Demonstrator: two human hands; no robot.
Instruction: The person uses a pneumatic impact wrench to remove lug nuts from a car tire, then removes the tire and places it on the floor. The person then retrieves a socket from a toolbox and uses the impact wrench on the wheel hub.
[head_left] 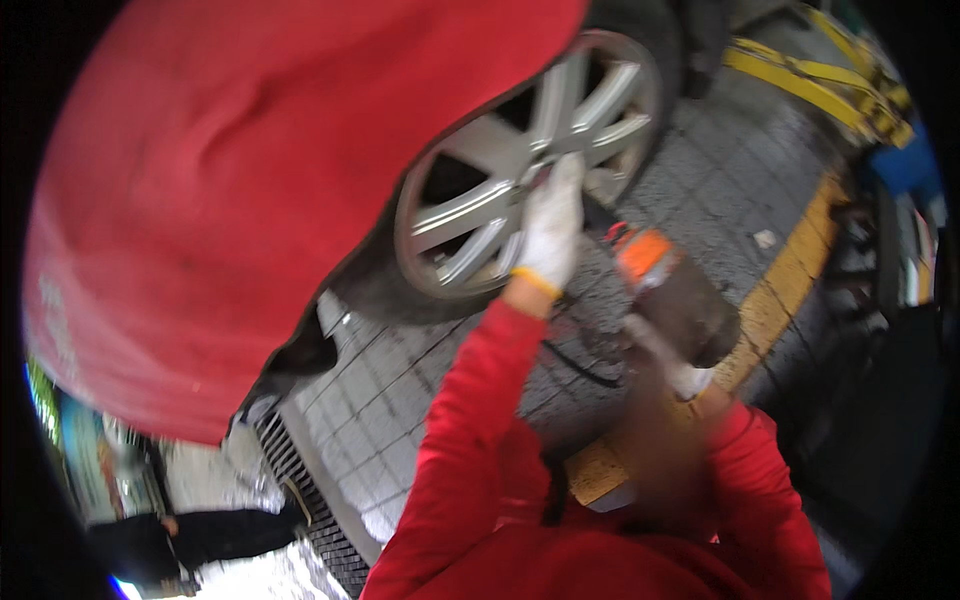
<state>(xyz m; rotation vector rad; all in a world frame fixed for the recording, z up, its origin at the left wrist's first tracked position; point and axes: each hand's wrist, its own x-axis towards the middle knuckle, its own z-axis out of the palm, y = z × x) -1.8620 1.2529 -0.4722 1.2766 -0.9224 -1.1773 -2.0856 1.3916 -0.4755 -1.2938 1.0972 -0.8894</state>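
A silver spoked car wheel [465, 215] with a dark tyre stands in front of me, its upper left overhung by a red wrinkled cover [260, 170]. My left hand [555, 220], in a white glove with a yellow cuff, is at the wheel's centre. Its fingers are curled near the hub; what they hold is hard to make out. Lower right, my gloved right hand [668, 355] is closed on a power wrench [690, 300] with a dark body and an orange band. The wrench's nose points toward the wheel and passes partly behind my left hand. Motion blurs the right hand.
Grey paving [370, 420] lies below, crossed by a yellow floor line [785, 300]. Yellow metal lift arms [820, 80] stand at the upper right, above a blue object [905, 165]. A drain grate [305, 490] runs lower left, near a person in dark clothes [200, 540].
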